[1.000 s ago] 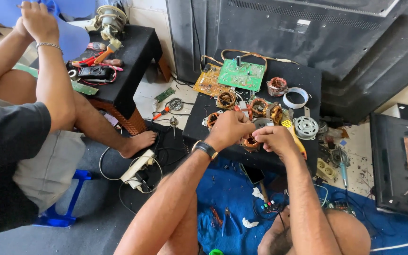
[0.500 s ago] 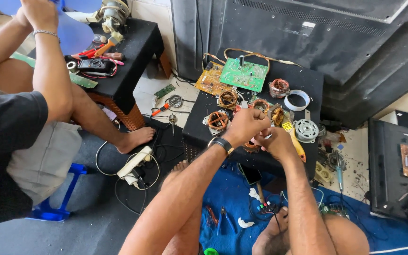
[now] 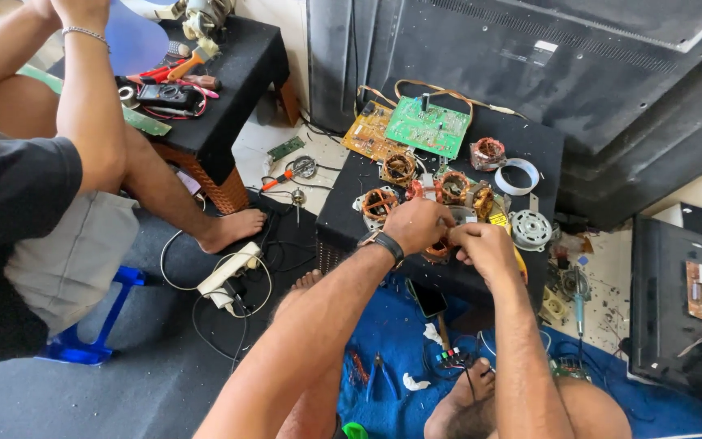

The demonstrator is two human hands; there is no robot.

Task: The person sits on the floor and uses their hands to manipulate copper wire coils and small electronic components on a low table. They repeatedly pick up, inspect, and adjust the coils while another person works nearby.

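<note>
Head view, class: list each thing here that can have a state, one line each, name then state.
Left hand: closed on the copper coil.
Right hand: pinching the same coil.
Copper coil: held between both hands, mostly hidden.
Green circuit board: bare, lying flat.
Tape roll: lying flat.
Power strip: plug inserted.

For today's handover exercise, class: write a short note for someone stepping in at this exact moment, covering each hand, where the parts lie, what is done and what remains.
Left hand: closed grip over a copper-wound coil at the near edge of the black table.
Right hand: fingertips pinching at the same coil; what they hold is too small to tell.
Nearby: more wound coils, green circuit board, white tape ring, round metal plate. Pliers on the blue cloth.
Done: several coils lie out separately.
Left: the coil is in hand, not set down.
</note>
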